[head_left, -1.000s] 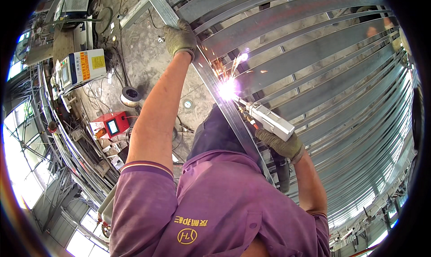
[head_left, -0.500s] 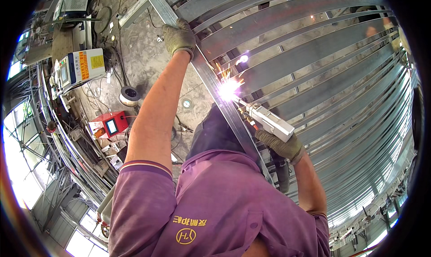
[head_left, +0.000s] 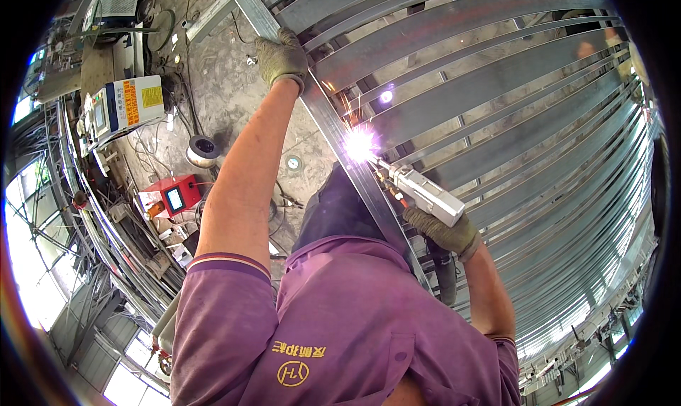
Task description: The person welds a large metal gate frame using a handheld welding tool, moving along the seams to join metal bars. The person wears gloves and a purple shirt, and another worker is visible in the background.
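My left hand (head_left: 282,59), in a grey-green work glove, is closed around the far part of a long steel rail (head_left: 328,125). This rail runs diagonally along the near side of a frame of flat metal bars (head_left: 433,111). In my right hand (head_left: 445,232), also gloved, is a silver-grey handheld welding gun (head_left: 425,193), its body lying along the bars. The gun's nozzle points left at the rail, where a bar meets it. A bright white-violet glare (head_left: 361,143) with orange sparks hides the joint and the nozzle tip.
To the left on the concrete floor are a wire spool (head_left: 204,150), a red box with a lit display (head_left: 174,196) and trailing cables. A white machine cabinet (head_left: 138,102) stands farther left. Metal bars fill the right side. Blurred skin-toned shapes (head_left: 586,50) show at far right.
The glare stays at nearly the same spot on the rail, while its sparks have changed shape. Both hands and the welding gun have hardly moved.
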`<move>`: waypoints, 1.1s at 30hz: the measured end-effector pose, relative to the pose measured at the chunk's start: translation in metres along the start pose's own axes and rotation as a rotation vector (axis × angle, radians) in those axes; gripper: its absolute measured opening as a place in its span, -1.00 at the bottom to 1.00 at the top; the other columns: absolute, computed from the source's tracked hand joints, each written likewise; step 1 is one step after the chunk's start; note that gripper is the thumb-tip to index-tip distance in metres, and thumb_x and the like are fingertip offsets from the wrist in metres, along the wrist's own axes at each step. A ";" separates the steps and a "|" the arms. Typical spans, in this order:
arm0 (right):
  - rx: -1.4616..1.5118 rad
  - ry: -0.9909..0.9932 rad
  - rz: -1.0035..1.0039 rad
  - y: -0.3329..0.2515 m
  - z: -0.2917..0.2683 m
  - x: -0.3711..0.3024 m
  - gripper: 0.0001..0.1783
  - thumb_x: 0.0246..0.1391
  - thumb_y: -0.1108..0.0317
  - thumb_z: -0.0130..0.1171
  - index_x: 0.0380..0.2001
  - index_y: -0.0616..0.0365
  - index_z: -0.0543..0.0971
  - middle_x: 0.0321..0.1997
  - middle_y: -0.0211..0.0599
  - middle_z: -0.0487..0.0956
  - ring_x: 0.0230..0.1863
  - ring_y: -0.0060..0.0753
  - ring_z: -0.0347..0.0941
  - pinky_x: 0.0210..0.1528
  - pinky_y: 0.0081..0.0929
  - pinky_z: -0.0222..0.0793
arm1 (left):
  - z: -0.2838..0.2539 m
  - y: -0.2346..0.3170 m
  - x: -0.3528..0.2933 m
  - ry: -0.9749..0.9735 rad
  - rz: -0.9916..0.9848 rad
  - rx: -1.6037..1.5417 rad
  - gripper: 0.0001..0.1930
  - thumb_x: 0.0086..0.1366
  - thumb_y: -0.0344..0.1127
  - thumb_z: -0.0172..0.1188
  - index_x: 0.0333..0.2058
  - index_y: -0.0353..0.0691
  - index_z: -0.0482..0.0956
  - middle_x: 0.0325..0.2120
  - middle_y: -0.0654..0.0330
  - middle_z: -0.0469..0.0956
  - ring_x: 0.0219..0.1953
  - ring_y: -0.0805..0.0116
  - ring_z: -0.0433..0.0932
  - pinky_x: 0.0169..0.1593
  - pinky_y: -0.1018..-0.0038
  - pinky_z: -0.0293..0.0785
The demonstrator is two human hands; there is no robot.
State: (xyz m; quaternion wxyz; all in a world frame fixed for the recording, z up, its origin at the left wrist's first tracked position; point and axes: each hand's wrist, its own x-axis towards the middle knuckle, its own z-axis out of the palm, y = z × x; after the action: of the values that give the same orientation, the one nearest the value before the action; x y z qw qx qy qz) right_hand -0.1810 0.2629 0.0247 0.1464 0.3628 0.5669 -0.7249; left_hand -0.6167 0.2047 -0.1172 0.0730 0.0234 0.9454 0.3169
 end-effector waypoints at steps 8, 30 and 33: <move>0.017 -0.030 0.063 -0.005 -0.002 0.001 -0.36 0.24 0.18 0.52 0.32 0.13 0.57 0.11 -0.33 0.70 0.05 -0.55 0.57 0.05 -0.52 0.57 | -0.007 0.010 -0.006 -0.029 -0.021 -0.007 -0.38 0.45 0.11 0.14 0.13 -0.42 0.44 0.01 -0.30 0.66 0.08 -0.33 0.64 0.19 -0.01 0.53; 0.025 -0.003 0.031 0.006 -0.004 -0.002 -0.34 0.22 0.16 0.54 0.31 0.16 0.57 0.11 -0.35 0.71 0.06 -0.59 0.58 0.09 -0.52 0.56 | 0.000 0.005 0.000 0.006 0.004 0.014 -0.35 0.45 0.11 0.13 0.16 -0.44 0.41 0.07 -0.34 0.62 0.14 -0.33 0.61 0.24 0.01 0.50; 0.006 -0.003 0.038 0.012 -0.005 -0.002 -0.33 0.21 0.16 0.55 0.31 0.16 0.58 0.10 -0.35 0.71 0.06 -0.59 0.58 0.08 -0.52 0.56 | -0.001 0.004 0.002 -0.002 -0.010 0.006 -0.34 0.46 0.12 0.12 0.17 -0.44 0.40 0.09 -0.34 0.61 0.14 -0.33 0.61 0.24 0.01 0.50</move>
State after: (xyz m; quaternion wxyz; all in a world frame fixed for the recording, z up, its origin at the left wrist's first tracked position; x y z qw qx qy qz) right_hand -0.1702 0.2634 0.0172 0.1599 0.3727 0.5578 -0.7241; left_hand -0.6186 0.2080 -0.1144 0.0755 0.0194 0.9464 0.3135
